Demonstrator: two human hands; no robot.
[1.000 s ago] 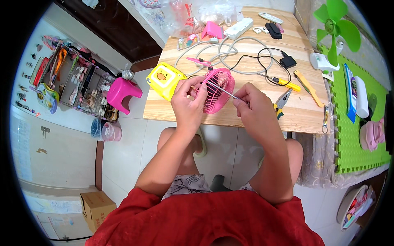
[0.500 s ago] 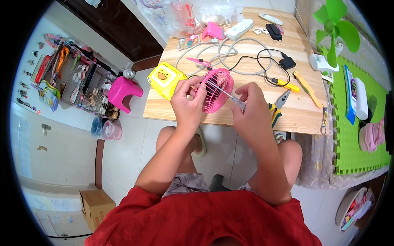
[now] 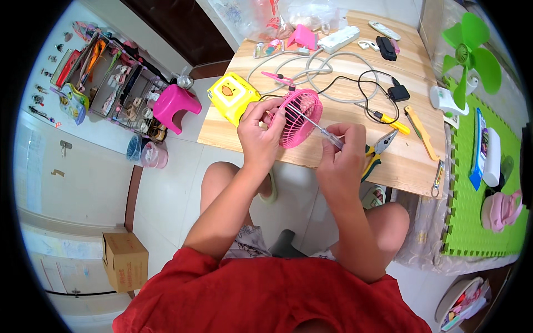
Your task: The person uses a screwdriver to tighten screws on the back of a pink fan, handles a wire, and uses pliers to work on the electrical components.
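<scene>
At the near edge of the table (image 3: 411, 169) were one left hand (image 3: 260, 130), one right hand (image 3: 344, 158), one pink grille (image 3: 297, 126), one screwdriver (image 3: 332, 138) and one pair of pliers (image 3: 379, 147); toward the far edge, one power strip (image 3: 338, 40).

"Any print showing?"
"Red print on the cardboard box (image 3: 126, 265) at eight o'clock, and red characters on the clear plastic bag (image 3: 265, 23) at twelve."
"Can you read it?"
"No, both are too small and blurred."

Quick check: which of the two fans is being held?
The pink caged fan, held by the left hand, with the screwdriver pointing at it. The green-bladed fan stands apart at the right, no hand on it.
</scene>
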